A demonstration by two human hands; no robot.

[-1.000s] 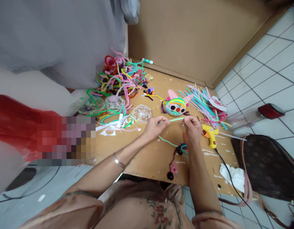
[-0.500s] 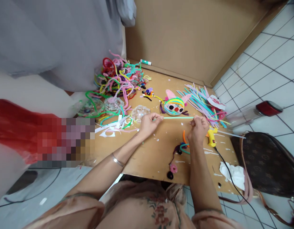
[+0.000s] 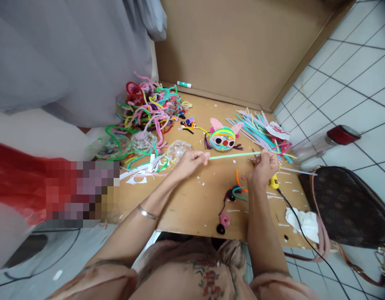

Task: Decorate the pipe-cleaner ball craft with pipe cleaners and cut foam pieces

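A pale green pipe cleaner (image 3: 232,156) is stretched straight between my hands above the table. My left hand (image 3: 194,161) pinches its left end. The right end is gripped by my right hand (image 3: 263,166), whose fingers are closed. Just beyond the strand sits a decorated ball (image 3: 223,138) with pink ears, dark eyes, a red nose and coloured stripes. A clear ball (image 3: 179,151) lies behind my left hand. Close to my right hand is a yellow glue gun (image 3: 274,181), partly hidden by it. An orange pipe cleaner (image 3: 239,180) lies below the strand.
A tangled heap of pipe cleaners (image 3: 148,104) covers the back left, with a glue stick (image 3: 184,84) behind. Straight pipe cleaners (image 3: 253,127) lie at the back right. A red-lidded bottle (image 3: 323,141), a brown bag (image 3: 348,208) and crumpled tissue (image 3: 301,225) are on the right.
My right hand has moved slightly right, and my hands are a little farther apart, with more of the pipe cleaner showing. The whole view has shifted slightly.
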